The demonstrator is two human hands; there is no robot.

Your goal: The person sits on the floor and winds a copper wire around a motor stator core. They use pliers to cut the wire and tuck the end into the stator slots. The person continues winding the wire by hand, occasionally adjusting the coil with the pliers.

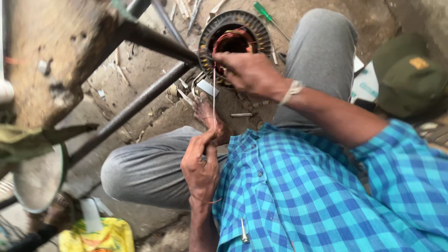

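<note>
A round motor stator (235, 37) with copper windings lies on the dirt floor between my knees. My right hand (247, 72) rests on its near rim, fingers pinched on the winding and on a thin pale thread (214, 100). The thread runs taut straight down to my left hand (200, 161), which pinches its lower end between thumb and fingers near my chest. A bare foot (207, 114) shows under the thread. I sit cross-legged in grey trousers and a blue checked shirt.
A wooden stool with dark metal legs (140, 100) stands at left. A green-handled screwdriver (266, 15) and other tools lie beyond the stator. A green cap (408, 74) is at right, a metal bowl (37, 179) and yellow bag (100, 235) at lower left.
</note>
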